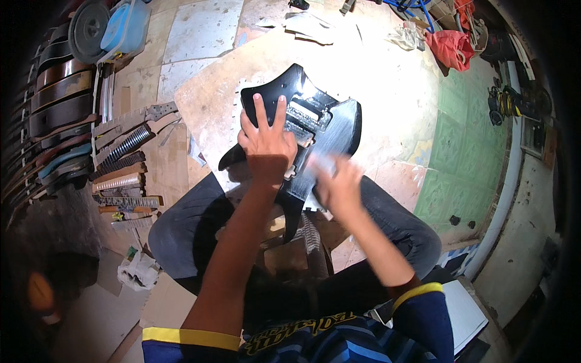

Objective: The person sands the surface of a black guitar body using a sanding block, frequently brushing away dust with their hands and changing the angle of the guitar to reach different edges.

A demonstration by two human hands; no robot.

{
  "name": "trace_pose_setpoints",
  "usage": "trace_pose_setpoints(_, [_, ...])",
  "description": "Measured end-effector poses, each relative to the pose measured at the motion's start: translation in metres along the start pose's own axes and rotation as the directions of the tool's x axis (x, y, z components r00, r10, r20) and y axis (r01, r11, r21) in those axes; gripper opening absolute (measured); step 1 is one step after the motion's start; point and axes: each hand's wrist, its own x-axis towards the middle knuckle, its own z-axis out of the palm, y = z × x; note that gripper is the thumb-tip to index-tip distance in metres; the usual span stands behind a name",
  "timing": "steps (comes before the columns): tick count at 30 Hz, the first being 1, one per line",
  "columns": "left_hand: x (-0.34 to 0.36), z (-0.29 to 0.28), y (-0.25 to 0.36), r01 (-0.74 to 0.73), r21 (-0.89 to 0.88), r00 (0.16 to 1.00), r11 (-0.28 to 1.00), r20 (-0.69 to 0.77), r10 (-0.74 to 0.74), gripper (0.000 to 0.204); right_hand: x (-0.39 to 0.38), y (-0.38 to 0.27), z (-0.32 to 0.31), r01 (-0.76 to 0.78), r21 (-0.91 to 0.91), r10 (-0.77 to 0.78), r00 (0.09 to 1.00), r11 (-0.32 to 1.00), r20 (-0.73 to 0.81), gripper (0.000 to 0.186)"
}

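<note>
A black electric guitar body (342, 130) with pointed horns and cut-out cavities lies in front of me, reaching over my lap. Its right part looks dull and streaked, while the upper edge is glossy. My left hand (266, 142) lies on its left side, fingers stretched and spread, pressing on the surface. My right hand (339, 184) is at the body's lower right, smeared by motion. Its fingers are bent around something pale that is too blurred to name, close against the black surface. A pale board (209, 91) lies under and beyond the guitar body.
At the left are stacked curved wooden parts (63, 85), a blue plastic tub (124, 27), and a row of files and saw-like tools (127, 148). A crumpled plastic bag (138, 271) sits by my left knee. A red bag (451, 48) lies far right, near green floor tiles (451, 193).
</note>
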Motion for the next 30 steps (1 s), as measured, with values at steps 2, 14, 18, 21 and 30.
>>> trace_pose_setpoints(2, [0.000, -0.002, 0.006, 0.003, -0.013, 1.000, 1.000, 0.017, -0.002, 0.072, 0.059, 0.046, -0.011, -0.161, 0.055, 0.169, 0.959, 0.985, -0.227, 0.041])
trace_pose_setpoints(14, [0.000, -0.003, 0.003, 0.028, -0.070, 0.997, 0.997, 0.069, -0.023, 0.074, 0.075, 0.052, -0.026, -0.251, 0.080, 0.261, 0.947, 0.965, -0.187, 0.049])
trace_pose_setpoints(18, [0.001, -0.002, 0.000, 0.033, -0.056, 0.997, 0.998, 0.065, -0.029, 0.073, 0.045, 0.023, 0.003, -0.238, 0.082, 0.251, 0.933, 0.968, -0.258, 0.048])
trace_pose_setpoints(21, [-0.004, 0.001, 0.002, 0.039, -0.055, 0.996, 0.998, 0.078, -0.035, 0.072, -0.039, -0.041, 0.011, -0.084, 0.178, 0.082, 0.996, 0.980, 0.021, 0.054])
trace_pose_setpoints(30, [-0.002, -0.003, 0.002, 0.025, -0.003, 0.999, 1.000, 0.042, -0.025, 0.072, 0.038, 0.014, 0.005, -0.211, 0.059, 0.219, 0.939, 0.976, -0.265, 0.043])
